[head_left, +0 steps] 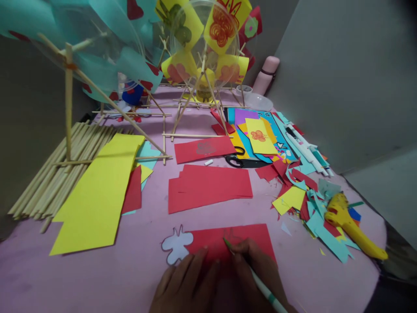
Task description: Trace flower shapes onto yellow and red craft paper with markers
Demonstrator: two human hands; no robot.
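Note:
A red paper strip point(260, 237) lies on the table in front of me, with faint drawn lines near its upper middle. My left hand point(187, 282) rests on the strip's left part, fingers stretched out and flat. My right hand point(257, 269) is closed around a white felt-tip pen point(265, 290) with a green tip, which touches the red paper. At the strip's left end lies a white butterfly cutout point(177, 244) with a dark outline, beside my left fingers. Beyond the strip are a stack of red paper pieces point(211, 187) and another red strip point(204, 148) bearing a dark butterfly drawing.
Yellow paper point(107, 187) and a bundle of wooden sticks point(61, 174) lie left. Paper scraps point(291, 200) and a yellow glue gun point(355, 232) lie right, markers point(304, 150) behind them. Black-handled scissors point(235, 161) sit mid-table. Stick-framed wheels with yellow paper point(187, 26) stand at the back.

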